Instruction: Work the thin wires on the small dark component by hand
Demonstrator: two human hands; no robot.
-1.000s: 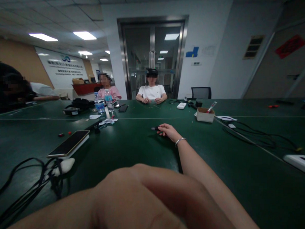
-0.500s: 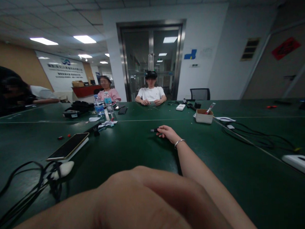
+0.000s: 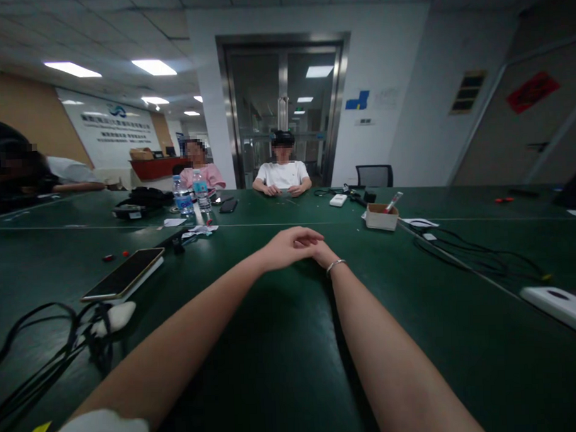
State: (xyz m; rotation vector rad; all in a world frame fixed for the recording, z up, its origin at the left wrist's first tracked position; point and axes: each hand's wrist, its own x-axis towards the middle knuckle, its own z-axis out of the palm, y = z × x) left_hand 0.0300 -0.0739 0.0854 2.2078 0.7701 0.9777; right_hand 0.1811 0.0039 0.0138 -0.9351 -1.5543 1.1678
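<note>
In the head view my left hand (image 3: 289, 246) reaches across in front of my right hand (image 3: 323, 254), over the middle of the green table. Its fingers are bent, and their tips lie at the right hand's fingers. My right hand, with a silver bangle (image 3: 336, 266) at the wrist, is closed and mostly covered by the left. The small black USB stick with a metal end, seen in its fingers a moment earlier, is hidden now. Whatever the left fingers pinch cannot be seen.
On the left lie a phone (image 3: 124, 273), a white mouse-like object (image 3: 116, 317) and black cables (image 3: 61, 350). Water bottles (image 3: 183, 197) stand farther back. A small box (image 3: 381, 219) holding a pen-like item is at right. People (image 3: 283, 172) sit across the green table (image 3: 255, 368).
My left hand has moved from close before the camera, forward to my right hand, covering the USB stick. The right hand has stayed nearly in place. The view has shifted slightly.
</note>
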